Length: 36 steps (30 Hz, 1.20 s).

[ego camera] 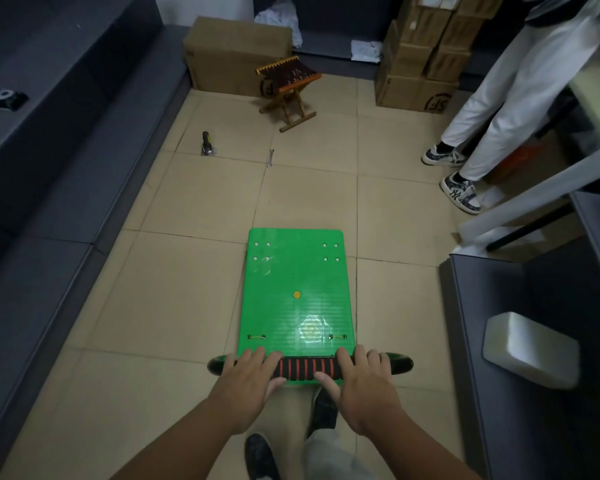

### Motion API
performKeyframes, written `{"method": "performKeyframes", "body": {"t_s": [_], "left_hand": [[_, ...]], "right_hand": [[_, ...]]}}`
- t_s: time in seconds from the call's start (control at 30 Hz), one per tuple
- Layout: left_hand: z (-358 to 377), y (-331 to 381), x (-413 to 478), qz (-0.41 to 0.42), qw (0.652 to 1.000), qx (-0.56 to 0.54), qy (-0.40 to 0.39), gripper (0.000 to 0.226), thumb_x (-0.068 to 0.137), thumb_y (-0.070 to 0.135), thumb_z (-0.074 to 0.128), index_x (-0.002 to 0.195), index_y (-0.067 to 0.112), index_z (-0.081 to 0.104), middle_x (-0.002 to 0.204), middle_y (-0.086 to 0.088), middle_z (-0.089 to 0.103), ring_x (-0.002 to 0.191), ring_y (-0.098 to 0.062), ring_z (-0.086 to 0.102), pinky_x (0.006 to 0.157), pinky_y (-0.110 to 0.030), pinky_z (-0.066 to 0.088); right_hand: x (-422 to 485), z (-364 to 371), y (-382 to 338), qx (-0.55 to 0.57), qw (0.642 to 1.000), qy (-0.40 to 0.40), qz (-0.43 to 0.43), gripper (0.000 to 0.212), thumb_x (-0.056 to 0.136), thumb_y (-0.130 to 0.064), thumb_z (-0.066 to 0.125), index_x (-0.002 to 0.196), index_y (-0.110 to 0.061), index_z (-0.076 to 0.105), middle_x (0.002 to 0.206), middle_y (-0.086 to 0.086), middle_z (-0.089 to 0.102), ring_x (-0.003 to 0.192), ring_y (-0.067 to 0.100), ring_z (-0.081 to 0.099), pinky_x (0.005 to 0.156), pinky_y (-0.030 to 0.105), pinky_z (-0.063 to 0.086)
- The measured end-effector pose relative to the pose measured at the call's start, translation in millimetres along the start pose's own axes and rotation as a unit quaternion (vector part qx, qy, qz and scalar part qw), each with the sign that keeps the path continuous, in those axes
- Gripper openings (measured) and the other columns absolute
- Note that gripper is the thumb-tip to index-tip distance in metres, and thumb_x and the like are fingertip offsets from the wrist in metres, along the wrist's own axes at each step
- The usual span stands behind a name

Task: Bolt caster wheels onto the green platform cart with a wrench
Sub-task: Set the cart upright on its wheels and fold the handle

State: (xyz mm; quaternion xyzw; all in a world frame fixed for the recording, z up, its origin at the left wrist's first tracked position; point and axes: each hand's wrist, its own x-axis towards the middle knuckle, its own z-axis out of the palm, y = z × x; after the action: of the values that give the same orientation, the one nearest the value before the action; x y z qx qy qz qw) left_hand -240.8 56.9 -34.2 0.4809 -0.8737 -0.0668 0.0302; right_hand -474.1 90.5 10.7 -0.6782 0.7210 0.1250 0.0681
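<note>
Possibly set to skid or tip the green cart, flat on the floor, if hoisted by the handle with left grip and right grip closed round it, wrench and caster lying well ahead, out of reach.

floor: beige tiles | on it: green platform cart; wrench; caster; folding stool; cardboard boxes
</note>
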Motion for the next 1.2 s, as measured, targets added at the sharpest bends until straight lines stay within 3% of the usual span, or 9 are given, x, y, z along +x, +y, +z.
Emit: {"method": "performKeyframes", "body": {"t_s": [0.13,0.23,0.47,0.6,0.7,0.8,1.0,1.1,1.2], "left_hand": [[-3,-11,11,0.012,1.000,0.007,0.008,0.037,0.095,0.056,0.032,0.110,0.032,0.056,0.083,0.012,0.056,0.068,-0.010,0.055,0.063,-0.031,0.050],[-6,-24,20,0.022,1.000,0.013,0.004,0.040,0.096,0.055,0.031,0.112,0.029,0.057,0.085,0.009,0.058,0.069,-0.013,0.056,0.064,-0.033,0.050],[-13,-32,60,0.027,0.998,0.017,-0.046,0.046,0.098,0.056,0.026,0.117,0.027,0.056,0.088,0.005,0.060,0.072,-0.017,0.058,0.067,-0.038,0.051],[-17,-41,85,0.015,0.995,0.002,-0.096,0.053,0.099,0.059,0.019,0.129,0.028,0.051,0.104,0.004,0.060,0.089,-0.018,0.059,0.082,-0.040,0.050],[-20,-52,111,0.009,0.995,0.012,-0.099,0.054,0.099,0.060,0.018,0.126,0.029,0.053,0.100,0.007,0.059,0.086,-0.016,0.059,0.080,-0.038,0.051],[-25,-62,143,0.007,0.992,0.020,-0.124,0.058,0.098,0.063,0.016,0.127,0.029,0.054,0.100,0.007,0.058,0.085,-0.016,0.058,0.080,-0.037,0.050],[-42,-80,215,0.003,0.986,0.010,-0.164,0.075,0.088,0.065,-0.001,0.142,0.031,0.037,0.120,0.007,0.052,0.105,-0.014,0.051,0.098,-0.032,0.040],[-36,-98,251,0.001,0.994,0.011,-0.113,0.064,0.093,0.063,0.013,0.131,0.028,0.052,0.104,0.007,0.058,0.089,-0.013,0.056,0.086,-0.032,0.049],[-29,-114,288,-0.003,0.998,0.016,-0.054,0.044,0.095,0.056,0.033,0.113,0.028,0.061,0.085,0.010,0.057,0.071,-0.010,0.056,0.067,-0.029,0.053]], "right_hand": [[7,-3,-5,-0.005,1.000,-0.007,-0.004,0.078,0.095,-0.075,0.014,0.106,-0.017,0.065,0.087,0.013,0.061,0.078,0.035,0.057,0.080,0.052,0.049],[15,-9,-13,0.011,1.000,-0.025,0.012,0.074,0.094,-0.072,0.021,0.102,-0.014,0.066,0.083,0.015,0.061,0.074,0.036,0.057,0.075,0.052,0.050],[49,-12,-1,0.051,0.996,-0.067,0.041,0.085,0.096,-0.072,0.010,0.104,-0.013,0.070,0.086,0.017,0.065,0.075,0.039,0.061,0.073,0.056,0.053],[78,-18,3,0.066,0.992,-0.099,0.038,0.084,0.096,-0.073,0.012,0.105,-0.013,0.070,0.089,0.018,0.066,0.078,0.040,0.062,0.077,0.058,0.053],[105,-31,4,0.071,0.989,-0.129,0.026,0.082,0.093,-0.075,0.016,0.122,-0.015,0.064,0.110,0.020,0.065,0.098,0.042,0.061,0.093,0.061,0.046],[137,-45,16,0.080,0.984,-0.156,0.001,0.082,0.093,-0.076,0.012,0.147,-0.018,0.035,0.145,0.018,0.042,0.132,0.040,0.038,0.113,0.059,0.022],[209,-75,33,0.084,0.976,-0.200,-0.021,0.082,0.094,-0.075,0.012,0.153,-0.019,0.021,0.155,0.016,0.028,0.142,0.040,0.025,0.117,0.060,0.012],[249,-85,39,0.087,0.977,-0.194,-0.017,0.091,0.087,-0.079,0.001,0.152,-0.020,0.022,0.153,0.016,0.030,0.140,0.039,0.028,0.116,0.059,0.014],[293,-97,46,0.101,0.978,-0.184,-0.012,0.120,0.059,-0.081,-0.024,0.152,-0.021,0.024,0.152,0.015,0.032,0.138,0.038,0.030,0.115,0.058,0.016]]}}
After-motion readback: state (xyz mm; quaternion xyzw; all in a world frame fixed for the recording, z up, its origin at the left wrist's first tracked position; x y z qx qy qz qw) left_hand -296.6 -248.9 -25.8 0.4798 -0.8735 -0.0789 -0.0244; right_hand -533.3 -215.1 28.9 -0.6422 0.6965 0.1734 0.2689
